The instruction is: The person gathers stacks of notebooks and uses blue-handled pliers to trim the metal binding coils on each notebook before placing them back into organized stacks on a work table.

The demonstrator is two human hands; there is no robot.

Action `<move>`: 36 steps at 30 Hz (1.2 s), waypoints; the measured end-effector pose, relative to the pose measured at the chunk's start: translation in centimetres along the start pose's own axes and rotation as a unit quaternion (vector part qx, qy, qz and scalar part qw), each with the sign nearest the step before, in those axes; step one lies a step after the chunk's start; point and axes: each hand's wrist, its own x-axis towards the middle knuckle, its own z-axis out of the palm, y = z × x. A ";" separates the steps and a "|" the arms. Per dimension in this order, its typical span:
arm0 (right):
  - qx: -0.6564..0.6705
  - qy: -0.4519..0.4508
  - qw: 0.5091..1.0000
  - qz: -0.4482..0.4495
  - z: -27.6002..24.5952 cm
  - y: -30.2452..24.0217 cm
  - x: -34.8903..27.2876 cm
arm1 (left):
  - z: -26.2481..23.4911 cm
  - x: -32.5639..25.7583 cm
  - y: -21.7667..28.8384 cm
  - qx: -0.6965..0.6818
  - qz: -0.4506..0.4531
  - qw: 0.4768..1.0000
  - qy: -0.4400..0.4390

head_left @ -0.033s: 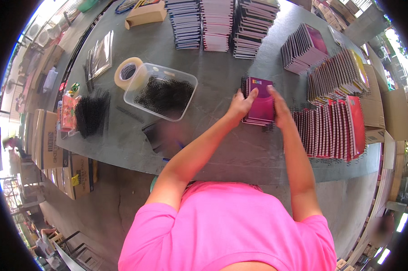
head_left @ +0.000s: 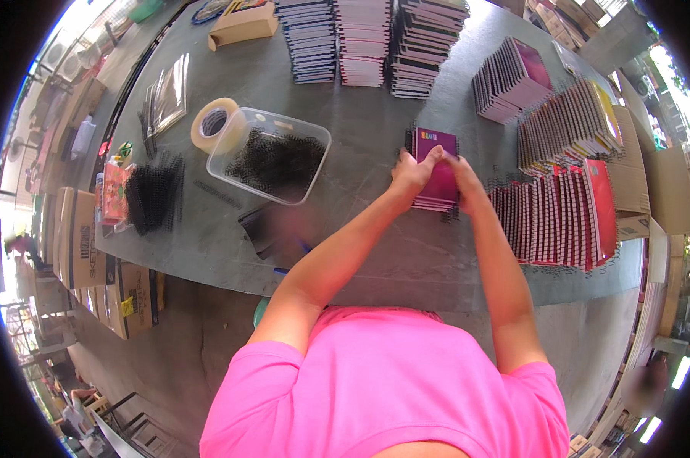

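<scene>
A small stack of purple-covered spiral notebooks (head_left: 439, 175) lies on the grey table in front of me, with white page edges showing at its near end. My left hand (head_left: 414, 172) grips the left side, thumb on the top cover and fingers down along the edge. On the opposite side, my right hand (head_left: 468, 183) closes against the stack, its fingertips at the cover's right edge. Black wire coils stick out along both sides of the stack. Parts of the fingers of both hands are hidden.
Rows of red spiral notebooks (head_left: 547, 221), yellow-edged ones (head_left: 566, 126) and another purple pile (head_left: 509, 84) stand at right. Tall notebook stacks (head_left: 362, 46) rise at the back. To the left are a tub (head_left: 320, 164) of black coils, a tape roll (head_left: 207, 126) and loose coils (head_left: 156, 192).
My right hand has moved in from a flatter, more stretched pose and now bends round the stack's right edge. My left hand keeps its hold; the view has shifted slightly.
</scene>
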 end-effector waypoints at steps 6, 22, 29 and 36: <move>-0.049 0.010 0.998 -0.030 -0.2 0.8 -0.1 | -0.1 2.5 -1.7 -0.284 -0.113 0.944 -0.128; 0.423 -0.168 0.888 -0.065 -3.7 7.5 -2.0 | -2.4 -1.7 2.6 -0.138 -0.013 0.973 -0.186; 0.619 -0.423 0.655 0.096 -2.4 11.9 -0.7 | -2.4 3.3 -4.2 0.422 0.461 0.764 0.160; 0.564 -0.404 0.711 0.114 -3.0 11.8 -3.6 | -2.3 1.9 -4.8 0.408 0.478 0.776 -0.047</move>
